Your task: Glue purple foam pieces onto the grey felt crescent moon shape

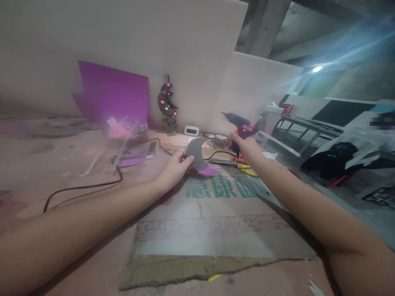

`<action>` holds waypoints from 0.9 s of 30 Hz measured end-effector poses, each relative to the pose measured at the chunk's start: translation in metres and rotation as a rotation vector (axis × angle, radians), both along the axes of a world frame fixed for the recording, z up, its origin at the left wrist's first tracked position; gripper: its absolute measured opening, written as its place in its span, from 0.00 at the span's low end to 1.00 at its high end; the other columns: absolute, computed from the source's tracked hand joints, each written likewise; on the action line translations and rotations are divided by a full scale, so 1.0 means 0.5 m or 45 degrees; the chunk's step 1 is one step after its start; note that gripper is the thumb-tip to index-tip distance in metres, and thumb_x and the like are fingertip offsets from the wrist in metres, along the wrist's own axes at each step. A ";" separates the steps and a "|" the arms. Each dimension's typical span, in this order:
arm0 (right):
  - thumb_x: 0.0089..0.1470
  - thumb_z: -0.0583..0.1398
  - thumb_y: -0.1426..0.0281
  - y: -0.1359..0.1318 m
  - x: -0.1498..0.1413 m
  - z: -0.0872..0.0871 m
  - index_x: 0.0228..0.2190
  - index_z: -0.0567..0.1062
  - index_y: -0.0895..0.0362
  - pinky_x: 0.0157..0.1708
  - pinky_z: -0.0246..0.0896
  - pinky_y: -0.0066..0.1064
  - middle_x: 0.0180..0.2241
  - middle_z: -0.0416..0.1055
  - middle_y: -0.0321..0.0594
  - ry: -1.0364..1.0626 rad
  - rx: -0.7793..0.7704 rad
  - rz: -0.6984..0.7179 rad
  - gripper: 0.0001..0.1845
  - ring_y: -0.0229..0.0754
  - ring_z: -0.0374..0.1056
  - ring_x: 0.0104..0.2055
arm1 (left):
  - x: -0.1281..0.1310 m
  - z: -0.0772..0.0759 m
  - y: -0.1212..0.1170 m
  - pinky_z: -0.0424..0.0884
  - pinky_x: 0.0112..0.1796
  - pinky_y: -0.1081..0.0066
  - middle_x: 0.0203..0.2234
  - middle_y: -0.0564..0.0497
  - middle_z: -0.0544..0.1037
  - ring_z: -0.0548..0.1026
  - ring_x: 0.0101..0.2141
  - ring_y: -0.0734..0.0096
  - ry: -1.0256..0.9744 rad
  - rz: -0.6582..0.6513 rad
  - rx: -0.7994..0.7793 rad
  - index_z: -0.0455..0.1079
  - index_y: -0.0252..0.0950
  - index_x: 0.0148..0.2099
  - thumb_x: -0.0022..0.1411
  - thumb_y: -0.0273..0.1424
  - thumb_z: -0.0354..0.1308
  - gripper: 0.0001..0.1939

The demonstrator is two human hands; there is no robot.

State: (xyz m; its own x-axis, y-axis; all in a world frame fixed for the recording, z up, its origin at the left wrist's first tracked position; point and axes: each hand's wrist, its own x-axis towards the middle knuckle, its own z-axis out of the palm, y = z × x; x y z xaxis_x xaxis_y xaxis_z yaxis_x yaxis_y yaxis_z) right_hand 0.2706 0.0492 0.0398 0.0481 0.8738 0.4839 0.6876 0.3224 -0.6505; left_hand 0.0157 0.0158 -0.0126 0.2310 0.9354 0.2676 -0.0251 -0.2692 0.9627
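My left hand [179,166] pinches a grey crescent moon cutout [196,153] by its left edge, above the printed cardboard sheet [228,230]. A purple piece [207,170] shows at the crescent's lower tip; whether it is joined to it I cannot tell. My right hand [247,146] is wrapped round the handle of a dark glue gun [240,122]. A small red light glows on the gun, its nozzle points up and left, and a white glue stick [277,143] sticks out behind. The gun is apart from the crescent.
Against the white board stand a purple sheet [117,96] and a dark moon ornament [167,100] with coloured balls. A small digital clock [191,130], a chain pile [218,142] and yellow-handled pliers [247,170] lie behind the hands. A black cable [83,187] crosses the left side.
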 end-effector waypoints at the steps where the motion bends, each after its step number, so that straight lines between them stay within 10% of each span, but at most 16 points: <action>1: 0.57 0.51 0.49 -0.026 -0.003 -0.002 0.26 0.69 0.56 0.41 0.69 0.34 0.25 0.75 0.42 0.057 0.017 0.003 0.24 0.44 0.73 0.32 | 0.000 -0.001 0.001 0.59 0.22 0.76 0.15 0.58 0.66 0.65 0.18 0.77 -0.025 -0.022 -0.012 0.60 0.37 0.28 0.57 0.33 0.56 0.09; 9: 0.54 0.59 0.61 -0.176 -0.038 -0.053 0.36 0.76 0.53 0.49 0.65 0.41 0.39 0.77 0.39 -0.067 0.129 0.075 0.11 0.46 0.72 0.43 | 0.006 0.004 -0.001 0.61 0.21 0.78 0.20 0.56 0.71 0.67 0.19 0.78 -0.135 -0.036 -0.116 0.63 0.35 0.34 0.58 0.28 0.54 0.02; 27: 0.49 0.62 0.61 -0.203 -0.064 -0.065 0.30 0.74 0.52 0.34 0.68 0.39 0.28 0.74 0.38 -0.206 0.010 0.225 0.08 0.46 0.71 0.32 | -0.007 0.008 0.017 0.70 0.26 0.74 0.26 0.51 0.76 0.75 0.25 0.72 -0.107 -0.028 -0.161 0.68 0.34 0.38 0.55 0.34 0.60 0.11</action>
State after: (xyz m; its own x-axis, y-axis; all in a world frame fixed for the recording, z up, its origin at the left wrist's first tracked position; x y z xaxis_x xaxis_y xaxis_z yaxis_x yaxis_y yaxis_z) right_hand 0.2386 -0.0524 0.0074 -0.1837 0.8578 0.4800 0.7151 0.4517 -0.5335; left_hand 0.0122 0.0244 -0.0084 0.2339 0.9578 0.1671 -0.1114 -0.1443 0.9832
